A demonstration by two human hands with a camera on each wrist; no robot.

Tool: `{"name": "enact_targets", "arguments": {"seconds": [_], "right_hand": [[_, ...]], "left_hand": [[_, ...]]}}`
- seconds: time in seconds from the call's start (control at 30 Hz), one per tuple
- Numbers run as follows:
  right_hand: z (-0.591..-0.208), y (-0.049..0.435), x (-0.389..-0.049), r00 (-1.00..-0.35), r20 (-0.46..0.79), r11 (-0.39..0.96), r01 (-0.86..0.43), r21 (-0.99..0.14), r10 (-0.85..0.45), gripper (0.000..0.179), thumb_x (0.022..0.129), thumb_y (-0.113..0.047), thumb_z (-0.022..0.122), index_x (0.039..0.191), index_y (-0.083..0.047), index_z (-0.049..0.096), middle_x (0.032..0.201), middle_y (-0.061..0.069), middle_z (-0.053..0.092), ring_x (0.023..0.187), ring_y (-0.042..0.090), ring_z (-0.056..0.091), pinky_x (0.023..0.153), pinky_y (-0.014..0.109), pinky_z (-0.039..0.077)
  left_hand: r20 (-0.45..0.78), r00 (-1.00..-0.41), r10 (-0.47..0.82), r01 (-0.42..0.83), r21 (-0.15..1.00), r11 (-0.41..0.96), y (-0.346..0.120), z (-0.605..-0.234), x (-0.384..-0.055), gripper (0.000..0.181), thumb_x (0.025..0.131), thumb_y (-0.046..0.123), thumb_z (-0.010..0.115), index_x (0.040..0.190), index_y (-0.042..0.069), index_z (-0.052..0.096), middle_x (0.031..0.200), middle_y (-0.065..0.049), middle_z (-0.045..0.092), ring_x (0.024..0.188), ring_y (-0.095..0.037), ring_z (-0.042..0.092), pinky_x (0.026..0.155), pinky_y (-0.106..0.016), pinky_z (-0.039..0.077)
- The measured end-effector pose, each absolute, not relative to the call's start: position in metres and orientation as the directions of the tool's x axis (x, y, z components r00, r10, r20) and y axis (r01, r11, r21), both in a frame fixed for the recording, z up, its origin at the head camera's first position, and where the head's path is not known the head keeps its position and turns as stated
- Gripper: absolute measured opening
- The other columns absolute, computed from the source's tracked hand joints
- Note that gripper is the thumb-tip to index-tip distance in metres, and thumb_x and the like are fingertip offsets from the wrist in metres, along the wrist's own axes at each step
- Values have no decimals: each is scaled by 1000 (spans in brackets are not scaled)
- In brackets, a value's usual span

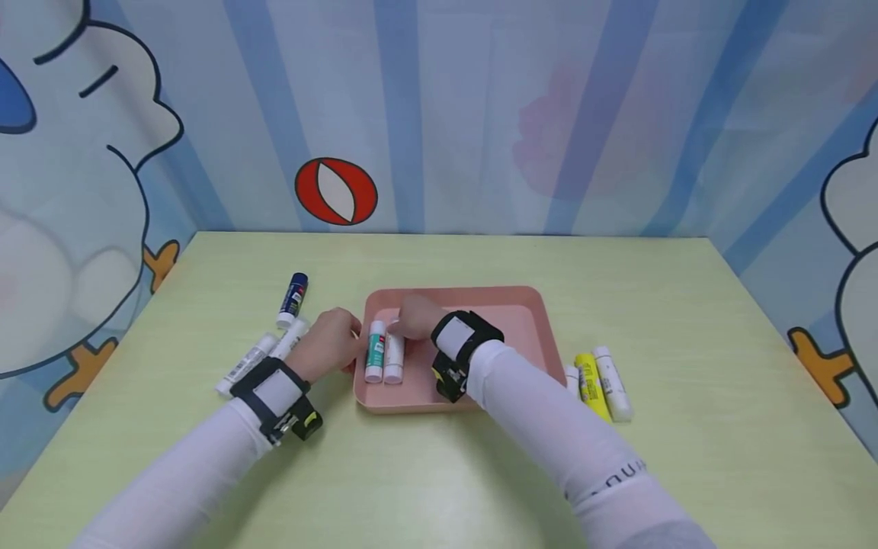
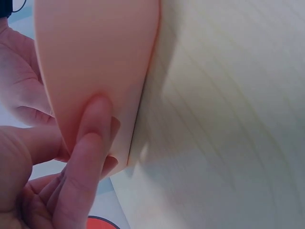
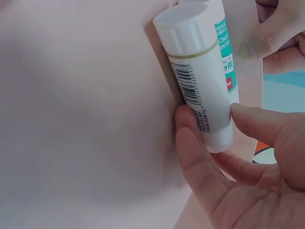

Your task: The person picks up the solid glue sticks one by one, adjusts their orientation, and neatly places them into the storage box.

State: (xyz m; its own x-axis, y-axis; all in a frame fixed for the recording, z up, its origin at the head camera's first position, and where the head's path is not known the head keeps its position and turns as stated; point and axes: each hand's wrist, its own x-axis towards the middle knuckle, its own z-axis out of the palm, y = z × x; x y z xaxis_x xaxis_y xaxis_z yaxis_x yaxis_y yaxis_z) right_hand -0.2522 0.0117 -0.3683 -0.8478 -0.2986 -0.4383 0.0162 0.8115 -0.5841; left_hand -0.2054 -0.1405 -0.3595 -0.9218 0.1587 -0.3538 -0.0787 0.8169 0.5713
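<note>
A shallow pink tray [image 1: 511,324] lies on the table. Its left wall is pinched at the rim by my left hand [image 1: 325,347]; the left wrist view shows fingertips on the outside of the wall. Inside the tray, my right hand [image 1: 417,316] holds the far end of a white glue stick [image 1: 394,360] between thumb and fingers. A barcode on this stick [image 3: 198,90] faces the right wrist camera. Close along its left side lies a glue stick with a teal label [image 1: 375,352], its lower end partly hidden in the right wrist view.
Left of the tray are a dark blue glue stick [image 1: 293,299] and two white ones, the outer glue stick [image 1: 247,366] nearer me. By the tray's right side lie a yellow glue stick [image 1: 592,386], a white glue stick [image 1: 613,385] and another partly covered by my sleeve.
</note>
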Motion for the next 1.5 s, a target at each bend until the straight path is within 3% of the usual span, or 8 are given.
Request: {"name": "enact_targets", "arguments": {"seconds": [0.23,0.33,0.53,0.77,0.93,1.13,1.37,1.5], "right_hand": [[-362,15,-251,-840,-418,793,-25,-609,-347,18,97,-18,61,100,0,63,77,8,61,67,19,58,54,23,42],[-358,20,-248,-830,-422,777,-21,-629,-364,21,98,-20,60,104,0,61,82,9,60,71,19,58,58,24,42],[-351,41,-245,-793,-445,751,-23,-660,-415,40,99,-30,57,127,-2,50,94,10,61,86,23,61,75,31,49],[-324,81,-234,-778,-380,744,-162,-648,-500,48,99,-33,56,136,-5,45,119,10,58,101,23,61,84,34,49],[-310,125,-224,-784,-329,772,-277,-573,-526,51,98,-34,56,139,-6,45,125,10,57,107,22,58,87,38,48],[-306,178,-209,-835,-240,809,-343,-477,-495,48,98,-24,59,137,0,44,122,17,58,105,27,59,85,40,50],[-311,224,-186,-883,-107,885,-439,-158,-457,51,94,-25,66,131,6,49,116,21,58,90,28,63,77,43,53],[-319,245,-176,-905,-63,906,-418,-61,-422,54,90,-25,70,129,8,50,109,23,59,84,30,62,67,41,54]], "left_hand": [[-338,-927,162,-67,576,814,-142,-359,-207,23,95,8,58,113,-6,63,78,-9,66,61,-18,62,54,-25,47],[-348,-925,153,-82,575,814,-141,-360,-207,24,95,8,59,114,-6,63,79,-9,66,62,-18,62,54,-25,47],[-351,-925,143,-90,569,817,-140,-363,-204,25,95,10,59,114,-6,63,76,-9,65,61,-19,61,53,-25,46],[-357,-925,129,-100,556,825,-139,-361,-204,26,96,11,59,115,-6,63,76,-9,64,61,-18,60,53,-24,44],[-362,-924,122,-107,553,826,-139,-361,-204,26,96,10,59,116,-6,62,78,-9,65,62,-18,61,53,-24,45],[-358,-926,119,-110,558,823,-138,-362,-204,28,96,11,59,118,-6,62,81,-9,66,63,-18,62,54,-25,47],[-363,-927,95,-133,554,822,-136,-363,-205,27,96,11,59,117,-6,62,83,-10,66,64,-18,63,55,-25,48],[-365,-926,96,-137,560,817,-136,-364,-206,25,96,10,58,116,-5,63,82,-9,66,63,-18,63,56,-25,50]]}}
